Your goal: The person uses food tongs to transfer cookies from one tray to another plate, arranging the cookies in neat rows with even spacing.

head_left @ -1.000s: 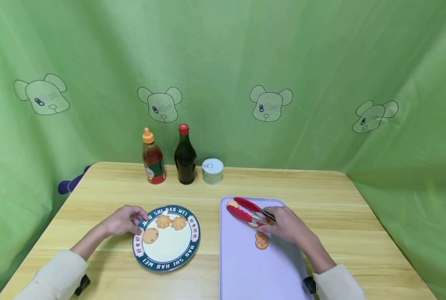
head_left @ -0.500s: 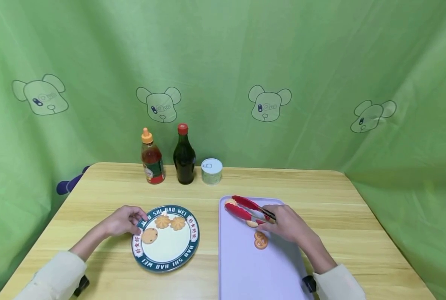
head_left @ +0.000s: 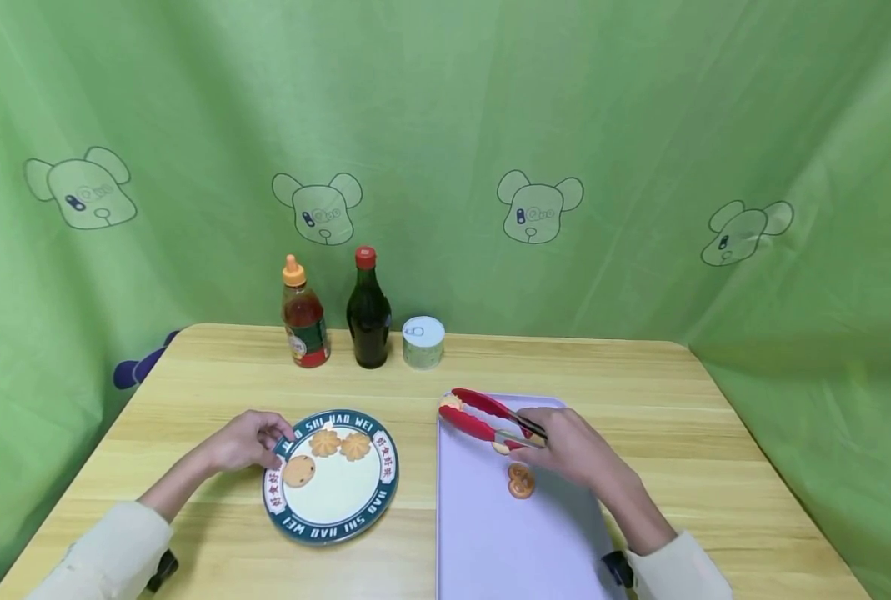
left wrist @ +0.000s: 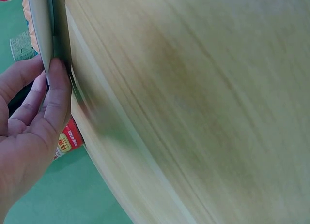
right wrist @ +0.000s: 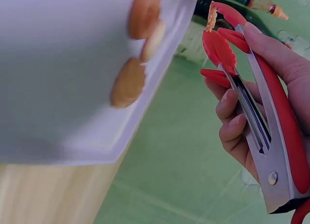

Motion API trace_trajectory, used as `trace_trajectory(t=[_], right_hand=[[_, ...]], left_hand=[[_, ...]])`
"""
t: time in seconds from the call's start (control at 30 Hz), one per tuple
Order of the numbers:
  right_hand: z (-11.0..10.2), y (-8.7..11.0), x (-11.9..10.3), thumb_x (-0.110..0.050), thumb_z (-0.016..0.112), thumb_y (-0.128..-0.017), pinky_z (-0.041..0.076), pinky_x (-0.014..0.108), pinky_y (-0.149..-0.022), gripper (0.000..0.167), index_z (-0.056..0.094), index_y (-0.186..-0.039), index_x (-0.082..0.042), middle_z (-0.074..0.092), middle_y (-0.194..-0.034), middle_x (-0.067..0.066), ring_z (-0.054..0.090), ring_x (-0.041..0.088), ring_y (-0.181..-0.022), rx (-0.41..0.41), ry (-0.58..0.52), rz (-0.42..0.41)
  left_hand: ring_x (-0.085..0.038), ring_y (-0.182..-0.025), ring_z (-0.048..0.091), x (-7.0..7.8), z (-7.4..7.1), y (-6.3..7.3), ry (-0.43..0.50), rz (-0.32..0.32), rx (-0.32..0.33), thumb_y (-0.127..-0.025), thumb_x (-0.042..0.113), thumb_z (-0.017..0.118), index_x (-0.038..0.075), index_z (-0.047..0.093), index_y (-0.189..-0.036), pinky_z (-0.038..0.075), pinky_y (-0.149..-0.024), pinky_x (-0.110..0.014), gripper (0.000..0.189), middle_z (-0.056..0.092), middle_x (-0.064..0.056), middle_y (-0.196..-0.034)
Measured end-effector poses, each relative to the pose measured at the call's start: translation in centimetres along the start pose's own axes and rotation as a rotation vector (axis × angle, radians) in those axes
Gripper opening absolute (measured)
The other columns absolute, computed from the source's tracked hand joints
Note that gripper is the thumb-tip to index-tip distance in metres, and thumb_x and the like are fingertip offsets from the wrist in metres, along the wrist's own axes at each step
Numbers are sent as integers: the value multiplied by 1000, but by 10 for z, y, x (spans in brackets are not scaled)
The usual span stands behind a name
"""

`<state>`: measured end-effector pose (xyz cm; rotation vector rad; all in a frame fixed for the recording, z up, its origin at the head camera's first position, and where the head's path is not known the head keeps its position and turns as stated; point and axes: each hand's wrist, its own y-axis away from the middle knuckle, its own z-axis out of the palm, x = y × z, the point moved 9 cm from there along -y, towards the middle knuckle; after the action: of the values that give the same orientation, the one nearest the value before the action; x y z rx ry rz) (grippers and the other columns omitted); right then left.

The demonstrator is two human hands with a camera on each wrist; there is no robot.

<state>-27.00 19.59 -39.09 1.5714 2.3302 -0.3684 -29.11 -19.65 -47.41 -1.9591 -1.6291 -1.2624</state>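
My left hand pinches the left rim of a round plate, thumb on one side and fingers on the other, as the left wrist view shows. Two flower-shaped cookies and a round cookie lie on that plate. My right hand grips red and metal tongs. A pale cookie sits between their red tips, over the far left corner of the lilac tray. On the tray lies a pretzel-shaped cookie; another cookie is partly hidden under the tongs.
Along the back of the wooden table stand a sauce bottle with an orange cap, a dark bottle with a red cap and a tin can. A green curtain hangs behind.
My right hand's tongs have shifted a little left and away from me, carrying the pale cookie to the tray's far left corner. My left hand and the plate stay in place.
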Motion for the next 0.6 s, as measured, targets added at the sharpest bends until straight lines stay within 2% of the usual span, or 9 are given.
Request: trace_trajectory(t=[0.3,0.6], right_hand=[[9,-1,-40,-33,79,-75,35,21,-52,48,65,-114,-8,54,-71,-6,44,9,-63,-46,-7,-24],[25,-7,-81,-35,79,-74,36,19,-51,49,66,-114,-10,51,-69,-8,43,7,-61,-44,1,-151]], left_hand=[[-20,-85,54,-1,-1,0,-1,-2,1,-68,-5,74,0,62,-104,51,-76,-31,38,60,-10,-97],[-19,-84,55,0,0,0,-5,3,-1,-68,-4,74,0,62,-104,52,-76,-31,38,61,-10,-97]])
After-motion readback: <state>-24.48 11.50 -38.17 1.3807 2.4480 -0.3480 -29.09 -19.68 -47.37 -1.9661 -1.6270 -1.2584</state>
